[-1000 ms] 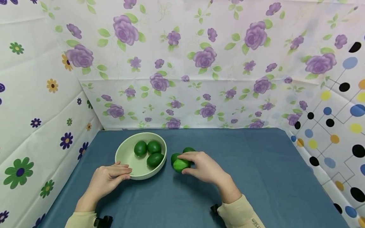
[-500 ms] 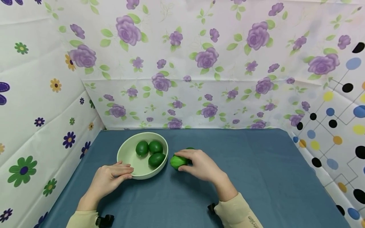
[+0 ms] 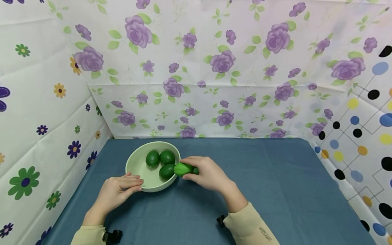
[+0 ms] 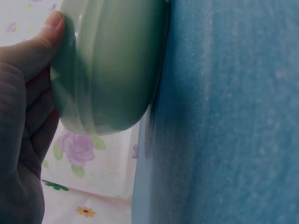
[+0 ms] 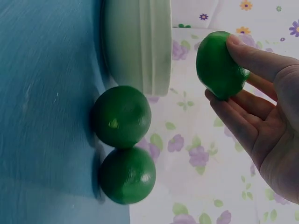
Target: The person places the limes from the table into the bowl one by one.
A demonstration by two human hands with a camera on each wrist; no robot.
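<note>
A pale green bowl (image 3: 134, 166) on the blue cloth has three limes (image 3: 166, 172) inside. My left hand (image 3: 114, 194) holds its near left rim, the thumb (image 4: 42, 44) against the bowl's edge in the left wrist view. My right hand (image 3: 208, 173) pinches a brighter green lime (image 3: 182, 169) between thumb and fingers. This lime is off the table at the bowl's right rim. Below it in the right wrist view, two more limes (image 5: 122, 116) sit on the cloth beside the bowl; in the head view my right hand mostly hides them.
The blue cloth (image 3: 275, 183) covers the table and extends to the right of the hands. A flowered curtain (image 3: 196, 102) stands along the back, and patterned sheets (image 3: 46, 143) line the left and right sides.
My right hand has lifted the lime and carried it left and away from me, from beside the other limes to the bowl's right rim. My left hand has stayed on the bowl.
</note>
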